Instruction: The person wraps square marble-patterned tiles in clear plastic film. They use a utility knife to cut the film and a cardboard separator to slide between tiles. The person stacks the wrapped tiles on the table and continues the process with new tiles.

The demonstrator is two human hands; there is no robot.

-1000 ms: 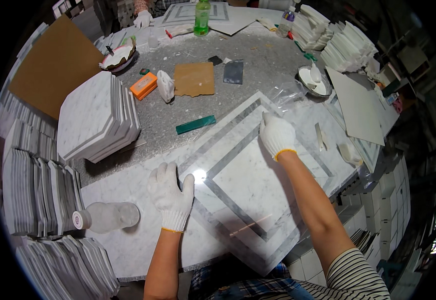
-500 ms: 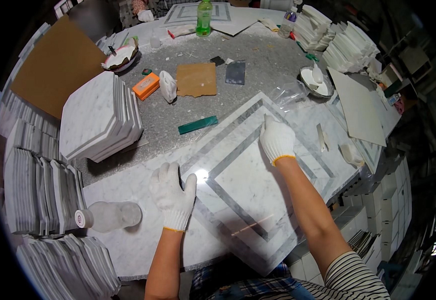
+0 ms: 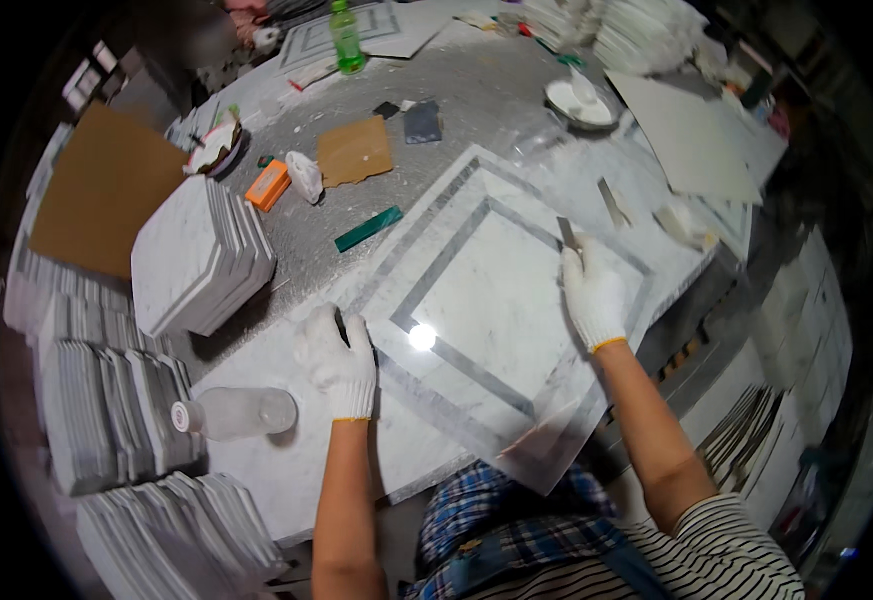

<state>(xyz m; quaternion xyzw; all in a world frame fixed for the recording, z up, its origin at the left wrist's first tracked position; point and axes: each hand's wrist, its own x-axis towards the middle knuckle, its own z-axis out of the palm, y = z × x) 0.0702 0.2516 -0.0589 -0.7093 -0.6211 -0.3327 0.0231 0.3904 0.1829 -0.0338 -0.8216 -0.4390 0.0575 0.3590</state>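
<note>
A polished white marble panel (image 3: 487, 300) with grey inlaid bands lies cornerwise on the work surface before me, one corner jutting past the near edge. My left hand (image 3: 335, 362), in a white knit glove, rests at the panel's left corner, thumb apart from the fingers. Over the panel's right side, my gloved right hand (image 3: 593, 292) pinches a small flat grey blade (image 3: 567, 233) between thumb and fingers. Another thin blade (image 3: 613, 203) lies beyond it, beside a whitish block (image 3: 685, 226). Left of my left hand, a clear plastic bottle (image 3: 242, 413) with a white cap lies on its side.
Stacked marble tiles (image 3: 202, 260) stand at left, with more (image 3: 122, 410) below. A green bar (image 3: 369, 229), orange box (image 3: 269, 186) and brown sheet (image 3: 357, 152) lie beyond the panel. A bowl of white paste (image 3: 582, 103) sits far right, a green bottle (image 3: 347, 38) at the back.
My right hand has come back from the panel's far corner toward its right side, and the grey blade now shows in its fingers. My left hand stays at the left corner. The view has shifted.
</note>
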